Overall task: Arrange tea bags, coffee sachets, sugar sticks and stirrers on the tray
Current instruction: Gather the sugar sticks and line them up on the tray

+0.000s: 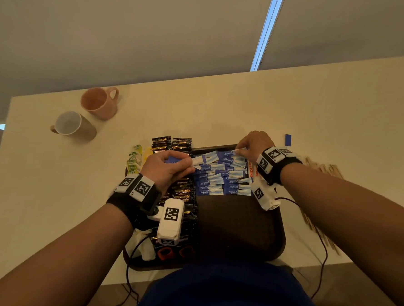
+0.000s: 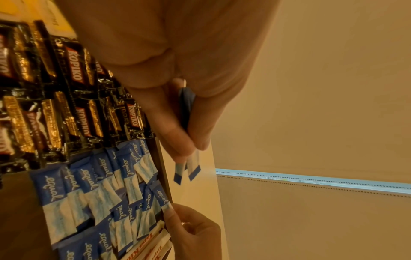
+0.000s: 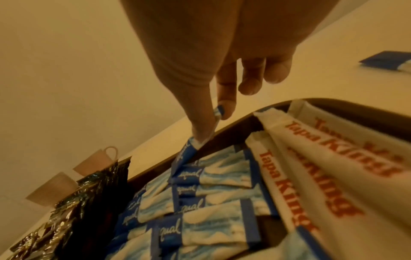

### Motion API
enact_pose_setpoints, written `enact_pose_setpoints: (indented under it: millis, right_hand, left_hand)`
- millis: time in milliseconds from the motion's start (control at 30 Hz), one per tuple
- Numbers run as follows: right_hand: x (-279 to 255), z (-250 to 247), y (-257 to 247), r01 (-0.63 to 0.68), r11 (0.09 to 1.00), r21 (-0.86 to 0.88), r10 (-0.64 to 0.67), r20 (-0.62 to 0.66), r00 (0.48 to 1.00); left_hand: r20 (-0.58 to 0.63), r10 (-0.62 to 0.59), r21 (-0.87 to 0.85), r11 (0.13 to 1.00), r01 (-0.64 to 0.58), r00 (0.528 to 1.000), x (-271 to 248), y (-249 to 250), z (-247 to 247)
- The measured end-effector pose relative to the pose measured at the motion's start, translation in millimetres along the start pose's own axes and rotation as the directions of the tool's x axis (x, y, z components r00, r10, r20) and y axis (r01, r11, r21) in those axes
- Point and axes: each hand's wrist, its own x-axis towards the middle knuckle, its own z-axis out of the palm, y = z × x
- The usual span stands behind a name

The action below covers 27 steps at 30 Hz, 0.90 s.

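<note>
A dark tray (image 1: 239, 226) holds rows of blue "equal" sugar sachets (image 1: 220, 177) at its far end. Black and gold Kopiko coffee sachets (image 1: 184, 194) fill its left side, and white Tapa King sticks (image 1: 252, 170) lie along its right. My left hand (image 1: 169, 167) grips a small stack of blue sachets (image 2: 186, 105) above the rows' left end. My right hand (image 1: 253, 144) pinches one blue sachet (image 3: 217, 112) between thumb and forefinger at the tray's far rim (image 3: 233, 130); its other end touches the top row.
Green tea bags (image 1: 134, 159) lie left of the tray, and more coffee sachets (image 1: 171, 142) lie beyond its far left corner. Wooden stirrers (image 1: 323, 168) are strewn on the table at the right. A lone blue sachet (image 1: 288, 139) lies behind my right hand. Two mugs (image 1: 100, 103) stand far left.
</note>
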Motion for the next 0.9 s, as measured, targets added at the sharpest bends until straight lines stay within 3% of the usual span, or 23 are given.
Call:
enact_pose_setpoints:
  millis: [200, 400, 533, 900]
  right_hand:
    - [1, 0, -6, 0.000, 0.991, -0.137, -0.010, -0.076, 0.997]
    - [-13, 9, -30, 0.176, 0.954, -0.242, -0.171, 0.043, 0.984]
    - [-16, 17, -35, 0.176, 0.927, -0.330, -0.155, 0.090, 0.984]
    - [-16, 23, -38, 0.143, 0.973, -0.183, -0.122, 0.119, 0.985]
  left_hand:
    - [-0.001, 0.016, -0.010, 1.000, -0.016, 1.000, 4, 3, -3]
    - [-0.003, 0.022, -0.012, 1.000, -0.022, 1.000, 6, 5, -5]
    - [0.001, 0.026, -0.014, 1.000, -0.025, 1.000, 6, 6, -6]
    - [-0.005, 0.021, -0.009, 1.000, -0.021, 1.000, 7, 5, -15]
